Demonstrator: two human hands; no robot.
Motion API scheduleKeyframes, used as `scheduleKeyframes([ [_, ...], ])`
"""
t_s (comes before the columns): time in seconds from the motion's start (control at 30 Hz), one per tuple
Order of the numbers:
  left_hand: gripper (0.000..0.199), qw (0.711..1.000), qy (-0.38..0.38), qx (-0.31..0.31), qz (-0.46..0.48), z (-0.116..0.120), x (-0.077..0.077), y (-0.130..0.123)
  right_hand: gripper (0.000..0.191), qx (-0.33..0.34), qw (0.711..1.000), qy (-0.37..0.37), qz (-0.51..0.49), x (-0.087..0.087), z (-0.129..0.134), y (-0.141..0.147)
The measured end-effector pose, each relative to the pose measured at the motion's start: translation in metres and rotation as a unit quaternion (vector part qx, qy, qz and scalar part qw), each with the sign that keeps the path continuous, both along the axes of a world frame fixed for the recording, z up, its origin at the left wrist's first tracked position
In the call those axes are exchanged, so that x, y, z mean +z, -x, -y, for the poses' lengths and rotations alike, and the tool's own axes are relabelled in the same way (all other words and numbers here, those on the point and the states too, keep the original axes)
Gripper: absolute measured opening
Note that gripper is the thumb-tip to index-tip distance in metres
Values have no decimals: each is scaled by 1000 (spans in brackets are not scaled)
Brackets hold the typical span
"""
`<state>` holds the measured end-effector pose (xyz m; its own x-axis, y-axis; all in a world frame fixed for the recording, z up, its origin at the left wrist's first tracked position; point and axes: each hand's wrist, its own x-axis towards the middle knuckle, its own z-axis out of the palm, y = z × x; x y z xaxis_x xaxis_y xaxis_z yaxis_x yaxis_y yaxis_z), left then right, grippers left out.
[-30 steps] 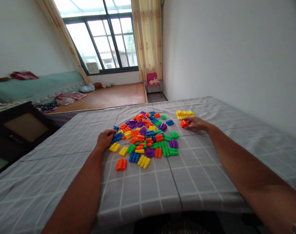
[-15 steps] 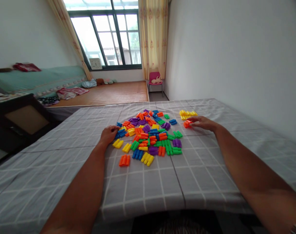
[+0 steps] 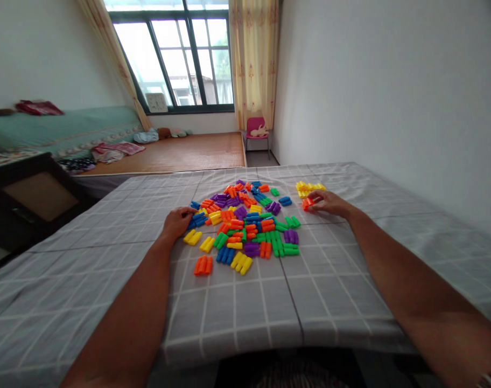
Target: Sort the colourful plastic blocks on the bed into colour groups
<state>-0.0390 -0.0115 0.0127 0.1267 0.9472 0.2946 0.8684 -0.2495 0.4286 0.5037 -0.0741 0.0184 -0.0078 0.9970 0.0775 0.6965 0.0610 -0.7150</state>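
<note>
Fingers (image 3: 318, 194) of the right hand (image 3: 328, 203) are pinching an orange tubular plastic block (image 3: 306, 205) beside yellow plastic blocks (image 3: 309, 188), seemingly steadying it, while the left hand (image 3: 177, 222) is resting by blue plastic blocks (image 3: 197, 221), its grip impossible to tell.

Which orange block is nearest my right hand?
The orange block at your right hand, in front of the yellow cluster; other orange ones lie in or around the multicoloured pile.
</note>
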Motion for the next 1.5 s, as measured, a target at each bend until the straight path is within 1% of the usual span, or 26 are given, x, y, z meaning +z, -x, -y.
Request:
scheduleKeyframes([
  [0.1,36,1000,3,1,4,0,-1,1,52,4,1000,-5,10,0,0,-1],
  [0.17,36,1000,1,-2,2,-1,-1,1,59,8,1000,-5,11,0,1,-2],
  [0.3,35,1000,8,1,9,0,-2,0,69,21,999,3,-24,2,2,-7],
  [0.43,35,1000,14,2,16,2,-1,-2,64,13,999,-3,-30,7,4,-15],
  [0.5,35,1000,15,4,16,2,-2,-3,58,3,1000,-22,-20,11,7,-15],
  [0.57,35,1000,13,9,16,1,-4,-2,52,-12,998,-54,-12,16,8,-8],
  [0.63,36,1000,12,14,20,0,-5,-2,49,-18,996,-83,-10,23,7,8],
  [0.7,36,999,14,20,26,1,-7,-3,46,10,995,-98,11,32,2,33],
  [0.77,36,999,18,26,32,2,-7,-5,41,74,989,-109,71,42,-9,66],
  [0.87,35,998,23,35,40,4,-5,-9,32,175,960,-123,178,52,-38,121],
  [0.93,35,998,27,41,42,5,-5,-10,30,208,940,-131,237,53,-63,157],
  [1.0,34,998,29,45,45,5,-6,-10,32,206,922,-139,299,49,-90,188],
  [1.1,34,997,33,46,53,4,-9,-9,36,157,906,-125,373,38,-127,225],
  [1.2,33,996,39,48,61,3,-11,-9,40,95,912,-80,392,26,-151,245],
  [1.27,33,996,43,49,65,3,-11,-9,39,78,918,-60,384,20,-160,252],
  [1.33,33,995,49,50,69,3,-10,-10,35,81,922,-53,375,18,-164,255],
  [1.4,33,995,53,53,69,3,-9,-10,30,87,923,-52,371,20,-164,255],
  [1.47,33,995,56,54,69,3,-9,-10,30,100,929,-70,351,25,-161,252],
  [1.5,33,995,57,54,69,3,-8,-10,31,107,936,-88,324,29,-158,248],
])
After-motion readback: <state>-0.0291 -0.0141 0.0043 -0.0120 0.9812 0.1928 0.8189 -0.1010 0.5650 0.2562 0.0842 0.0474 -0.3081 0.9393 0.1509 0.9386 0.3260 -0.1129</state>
